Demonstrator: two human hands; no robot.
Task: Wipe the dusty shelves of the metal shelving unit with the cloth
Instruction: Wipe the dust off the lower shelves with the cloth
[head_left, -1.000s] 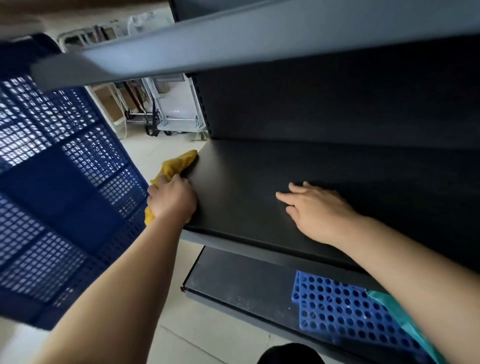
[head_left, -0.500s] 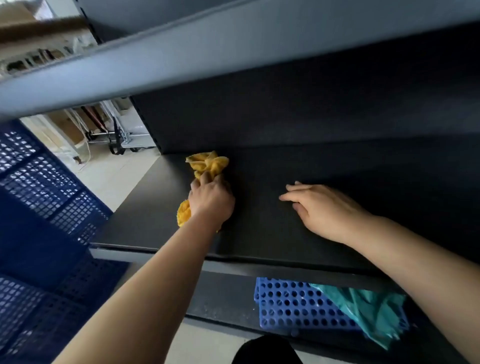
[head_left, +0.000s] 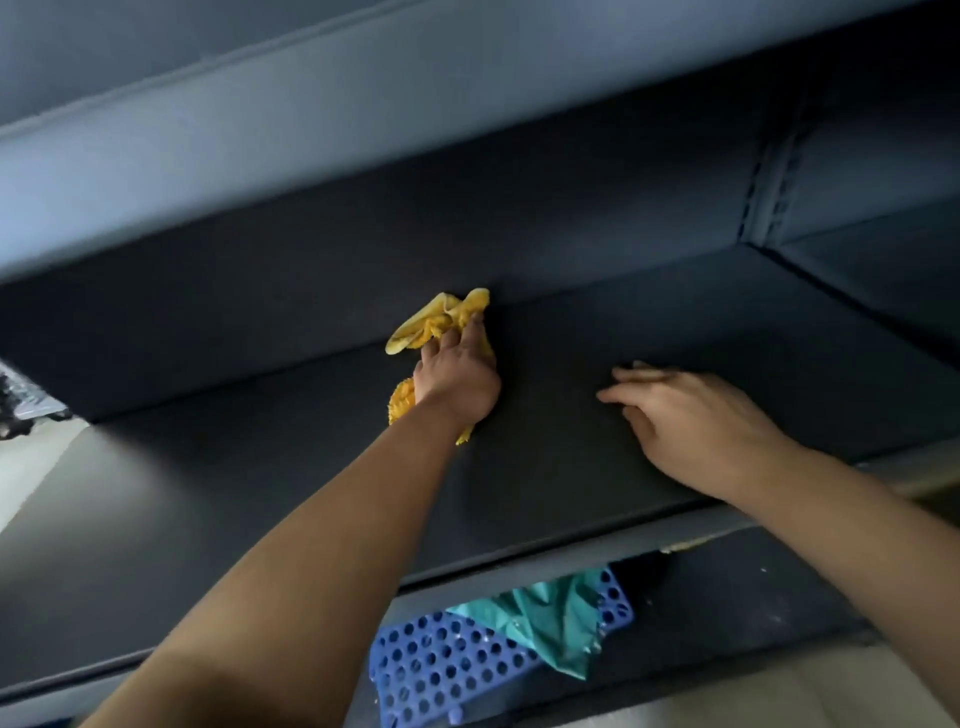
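Across the whole view stands the metal shelving unit (head_left: 769, 171), dark grey, with its long axis running left to right. The middle shelf (head_left: 234, 493) is the working level; an upper shelf (head_left: 363, 119) overhangs it. On the lower shelf (head_left: 727, 597) lies a blue perforated tray (head_left: 447, 660) with a teal rag (head_left: 550, 613) draped over its right end.

The right hand (head_left: 696, 421) rests on the middle shelf near its front edge, fingers relaxed and loosely spread, holding nothing. It is near the left hand, to its right, and does not touch the cloth.

The left hand (head_left: 460, 382) reaches deeper, close to the back panel. Its fingers are curled over the yellow cloth (head_left: 441, 322) and press it down on the shelf.

The cloth is bunched. Most of it protrudes beyond the fingertips toward the back panel; a smaller part shows under the wrist on the near side. Its long axis therefore runs front to back, across the shelf.

Judgement: a stroke along the shelf is likely next. A stroke to the right meets the right hand first; that hand would have to lift or shift.
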